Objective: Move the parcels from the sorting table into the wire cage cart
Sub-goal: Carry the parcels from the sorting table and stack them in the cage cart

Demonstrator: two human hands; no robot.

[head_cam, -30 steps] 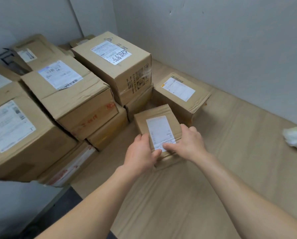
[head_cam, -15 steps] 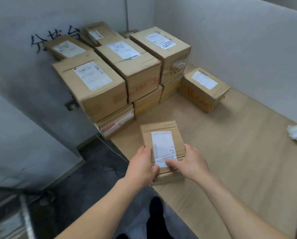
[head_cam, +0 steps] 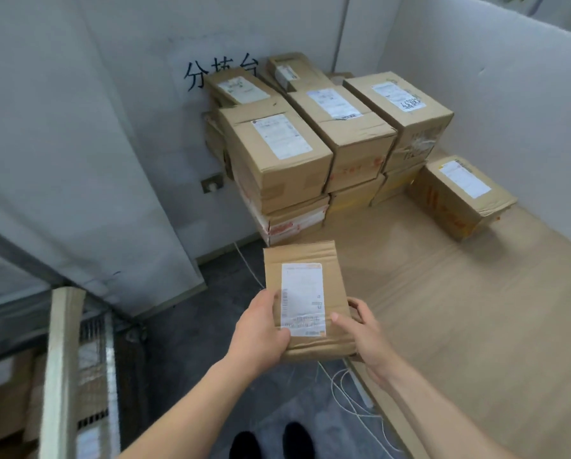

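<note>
A small brown cardboard parcel (head_cam: 305,260) with a white label on top is held level in the air, over the dark floor just left of the sorting table's edge. My left hand (head_cam: 261,329) grips its near left corner and my right hand (head_cam: 363,336) grips its near right side. The sorting table (head_cam: 459,326) is covered in brown cardboard and fills the right side. The wire cage cart (head_cam: 95,359) shows at the lower left, with a padded top rail and mesh side; parcels lie inside it.
A stack of several labelled cardboard boxes (head_cam: 310,154) fills the table's far left corner, with one lone box (head_cam: 459,197) to its right. Grey partition walls (head_cam: 78,160) stand behind and left. White cord (head_cam: 350,392) lies on the floor by my feet (head_cam: 271,442).
The parcel has come off the table and moved back and left over the floor. My view has swung left, bringing the cage cart into sight.
</note>
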